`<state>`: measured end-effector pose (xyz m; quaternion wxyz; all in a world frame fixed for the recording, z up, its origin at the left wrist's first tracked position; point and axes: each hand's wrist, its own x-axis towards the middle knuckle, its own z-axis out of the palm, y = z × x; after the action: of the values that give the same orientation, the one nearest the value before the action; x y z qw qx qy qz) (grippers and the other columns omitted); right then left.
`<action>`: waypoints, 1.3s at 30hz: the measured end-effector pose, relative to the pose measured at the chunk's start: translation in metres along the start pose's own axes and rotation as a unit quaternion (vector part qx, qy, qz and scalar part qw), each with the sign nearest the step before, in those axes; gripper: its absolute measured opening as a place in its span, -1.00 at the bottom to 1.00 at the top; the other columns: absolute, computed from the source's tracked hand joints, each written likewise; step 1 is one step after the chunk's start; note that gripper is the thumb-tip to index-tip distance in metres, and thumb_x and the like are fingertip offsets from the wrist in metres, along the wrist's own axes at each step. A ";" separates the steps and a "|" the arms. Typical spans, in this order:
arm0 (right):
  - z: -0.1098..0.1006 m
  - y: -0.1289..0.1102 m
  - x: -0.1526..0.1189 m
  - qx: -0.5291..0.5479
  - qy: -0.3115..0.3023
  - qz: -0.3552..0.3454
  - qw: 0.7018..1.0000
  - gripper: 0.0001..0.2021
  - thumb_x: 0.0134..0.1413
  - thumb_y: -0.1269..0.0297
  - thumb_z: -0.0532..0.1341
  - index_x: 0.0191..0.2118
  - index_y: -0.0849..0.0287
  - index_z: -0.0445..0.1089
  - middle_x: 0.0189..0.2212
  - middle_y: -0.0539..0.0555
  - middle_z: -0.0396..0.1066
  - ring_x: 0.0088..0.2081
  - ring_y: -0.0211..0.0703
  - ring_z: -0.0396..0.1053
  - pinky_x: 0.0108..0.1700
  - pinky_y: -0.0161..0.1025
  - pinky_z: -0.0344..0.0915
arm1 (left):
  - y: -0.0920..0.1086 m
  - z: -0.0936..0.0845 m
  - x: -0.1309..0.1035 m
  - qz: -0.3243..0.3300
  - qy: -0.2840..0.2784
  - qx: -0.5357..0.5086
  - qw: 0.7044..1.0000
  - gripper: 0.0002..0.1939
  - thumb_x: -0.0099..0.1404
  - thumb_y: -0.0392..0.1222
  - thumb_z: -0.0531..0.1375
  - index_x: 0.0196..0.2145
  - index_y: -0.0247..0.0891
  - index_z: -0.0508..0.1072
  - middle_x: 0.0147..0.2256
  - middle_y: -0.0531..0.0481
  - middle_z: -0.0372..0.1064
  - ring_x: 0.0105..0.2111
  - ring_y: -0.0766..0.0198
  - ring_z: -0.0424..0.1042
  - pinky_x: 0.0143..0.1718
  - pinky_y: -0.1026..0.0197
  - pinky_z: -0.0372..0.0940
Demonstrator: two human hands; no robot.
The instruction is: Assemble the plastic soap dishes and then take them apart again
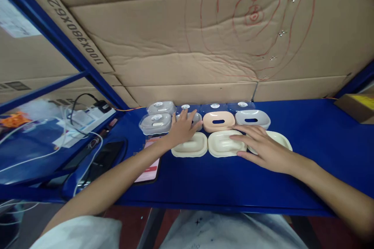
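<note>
My left hand (182, 126) rests, fingers spread, over a grey slotted dish (197, 121), above a cream tray (189, 146). Fingers apart, my right hand (254, 144) lies over the right side of a second cream tray (219, 144) and partly hides a third cream tray (279, 140). Behind them sit a peach slotted dish (218, 125) and a light grey slotted dish (258, 118). Clear lidded cases (156, 127) with round stickers stand at the left, and several clear covers with stickers (214, 107) line the back.
A phone (149, 169) with a pink screen lies left of the trays. Cables and a power strip (101, 118) are farther left. Cardboard (175, 66) walls the back; a box (356, 108) stands at the far right of the blue table (204, 186).
</note>
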<state>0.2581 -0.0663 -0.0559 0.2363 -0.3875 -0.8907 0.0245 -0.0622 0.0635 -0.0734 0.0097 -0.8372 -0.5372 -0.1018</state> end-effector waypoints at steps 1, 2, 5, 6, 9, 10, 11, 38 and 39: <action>0.000 -0.003 0.000 0.002 -0.002 -0.007 1.000 -0.55 0.46 0.07 0.20 0.38 -0.10 0.34 0.44 0.19 0.27 0.40 0.27 0.27 0.37 0.37 0.25 | 0.005 0.004 0.002 -0.007 0.000 0.010 1.000 -0.25 0.60 0.25 -0.05 0.51 -0.29 0.11 0.50 -0.49 -0.06 0.52 -0.32 -0.08 0.43 -0.52 -0.21; -0.001 -0.005 0.000 0.002 -0.005 -0.013 1.000 -0.55 0.46 0.08 0.20 0.38 -0.10 0.33 0.43 0.18 0.27 0.40 0.26 0.27 0.37 0.36 0.25 | 0.009 0.006 0.004 -0.011 0.000 0.019 1.000 -0.25 0.60 0.25 -0.04 0.50 -0.29 0.13 0.50 -0.49 -0.05 0.52 -0.31 -0.07 0.44 -0.50 -0.21; -0.001 -0.012 -0.001 -0.001 -0.006 -0.032 0.999 -0.56 0.47 0.10 0.21 0.37 -0.06 0.34 0.43 0.18 0.27 0.41 0.24 0.25 0.38 0.31 0.25 | 0.024 0.008 0.007 -0.015 -0.002 0.034 0.999 -0.26 0.60 0.27 -0.07 0.51 -0.22 0.12 0.51 -0.42 -0.05 0.52 -0.23 -0.06 0.46 -0.42 -0.17; -0.002 -0.013 -0.001 -0.002 -0.005 -0.037 0.999 -0.57 0.47 0.10 0.20 0.36 -0.05 0.35 0.43 0.18 0.27 0.42 0.23 0.24 0.38 0.30 0.25 | 0.030 0.008 0.008 -0.016 -0.003 0.037 0.999 -0.26 0.60 0.27 -0.08 0.52 -0.21 0.12 0.50 -0.40 -0.04 0.52 -0.23 -0.05 0.46 -0.42 -0.16; -0.004 -0.013 0.000 0.001 -0.006 -0.040 0.999 -0.58 0.48 0.11 0.19 0.35 -0.04 0.37 0.44 0.18 0.26 0.43 0.22 0.22 0.38 0.28 0.24 | 0.050 0.007 0.012 -0.017 -0.006 0.038 0.999 -0.23 0.60 0.31 -0.10 0.52 -0.23 0.12 0.49 -0.42 0.01 0.50 -0.26 -0.01 0.44 -0.43 -0.13; -0.005 -0.012 0.001 0.005 -0.006 -0.035 0.999 -0.59 0.48 0.11 0.19 0.34 -0.04 0.38 0.43 0.18 0.27 0.43 0.23 0.22 0.38 0.28 0.24 | 0.058 0.008 0.014 -0.015 -0.007 0.038 0.999 -0.23 0.60 0.32 -0.11 0.52 -0.23 0.12 0.48 -0.43 0.03 0.50 -0.26 0.00 0.44 -0.43 -0.12; -0.006 -0.010 0.001 0.008 -0.005 -0.028 1.000 -0.59 0.48 0.10 0.19 0.33 -0.04 0.39 0.43 0.18 0.27 0.43 0.23 0.22 0.37 0.29 0.24 | 0.065 0.008 0.016 -0.013 -0.009 0.036 0.999 -0.22 0.60 0.33 -0.11 0.52 -0.23 0.12 0.47 -0.44 0.04 0.49 -0.27 0.01 0.43 -0.44 -0.11; 0.001 0.004 0.001 0.000 -0.024 0.009 1.000 -0.59 0.48 0.05 0.19 0.28 0.08 0.45 0.37 0.28 0.35 0.37 0.31 0.31 0.32 0.34 0.29 | 0.033 0.018 0.042 -0.105 -0.051 -0.139 0.983 -0.15 0.53 0.44 -0.14 0.51 -0.16 0.10 0.56 -0.31 -0.25 0.56 -0.20 -0.27 0.47 -0.28 -0.10; 0.001 0.004 0.001 -0.001 -0.023 0.009 1.000 -0.59 0.48 0.05 0.18 0.28 0.09 0.45 0.37 0.28 0.34 0.37 0.31 0.31 0.32 0.35 0.29 | 0.041 0.018 0.041 -0.099 -0.053 -0.147 0.983 -0.14 0.53 0.45 -0.14 0.52 -0.15 0.09 0.57 -0.30 -0.28 0.57 -0.21 -0.29 0.48 -0.28 -0.11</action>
<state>0.2598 -0.0624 -0.0576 0.2151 -0.3954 -0.8923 0.0345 -0.0061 0.0856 -0.0802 -0.1520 -0.7763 -0.5965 -0.1356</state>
